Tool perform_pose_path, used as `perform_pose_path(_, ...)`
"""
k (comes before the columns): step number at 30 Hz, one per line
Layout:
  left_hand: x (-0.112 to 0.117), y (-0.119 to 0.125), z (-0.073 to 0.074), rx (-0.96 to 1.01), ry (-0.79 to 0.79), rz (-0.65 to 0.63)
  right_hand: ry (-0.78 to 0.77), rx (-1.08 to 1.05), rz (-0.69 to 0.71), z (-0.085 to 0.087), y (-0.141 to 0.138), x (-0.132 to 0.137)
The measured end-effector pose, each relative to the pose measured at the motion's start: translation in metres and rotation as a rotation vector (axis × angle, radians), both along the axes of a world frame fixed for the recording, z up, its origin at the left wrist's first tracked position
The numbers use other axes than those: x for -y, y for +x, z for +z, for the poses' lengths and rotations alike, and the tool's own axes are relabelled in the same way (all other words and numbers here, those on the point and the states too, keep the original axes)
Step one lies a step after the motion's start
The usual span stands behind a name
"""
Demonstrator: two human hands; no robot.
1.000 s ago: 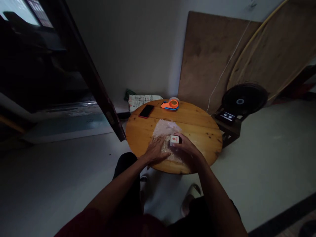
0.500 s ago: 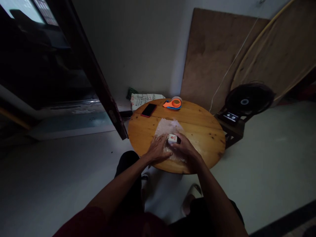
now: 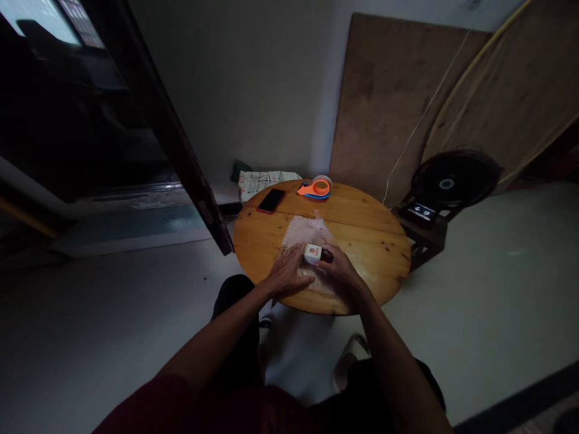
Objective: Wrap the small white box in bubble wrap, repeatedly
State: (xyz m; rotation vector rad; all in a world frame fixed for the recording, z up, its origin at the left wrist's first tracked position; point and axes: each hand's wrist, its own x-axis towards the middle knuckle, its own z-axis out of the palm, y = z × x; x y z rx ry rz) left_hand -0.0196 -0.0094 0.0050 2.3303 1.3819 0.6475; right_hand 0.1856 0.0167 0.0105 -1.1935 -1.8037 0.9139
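Observation:
A small white box with a red mark (image 3: 313, 253) sits on a sheet of bubble wrap (image 3: 304, 231) spread on a round wooden table (image 3: 375, 241). My right hand (image 3: 340, 272) grips the box from the right, fingers curled around it. My left hand (image 3: 286, 272) lies flat on the bubble wrap just left of the box, fingers stretched toward it and touching its side.
An orange and blue tape dispenser (image 3: 315, 189) and a dark phone (image 3: 270, 200) lie at the table's far edge. A black fan (image 3: 452, 178) stands to the right on a low stool. Brown boards lean on the wall. A dark door frame (image 3: 181, 150) slants at the left.
The box and both hands have shifted slightly to the left on the bubble wrap. The view has swung a little; the far end of the wrap shows more.

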Motion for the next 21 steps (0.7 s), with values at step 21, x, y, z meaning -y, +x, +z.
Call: perform_pose_path(21, 0.017, -0.039, 0.026, -0.045, 0.121, -0.057, 0.176, 0.152, -0.044, -0.011, 0.005, -0.003)
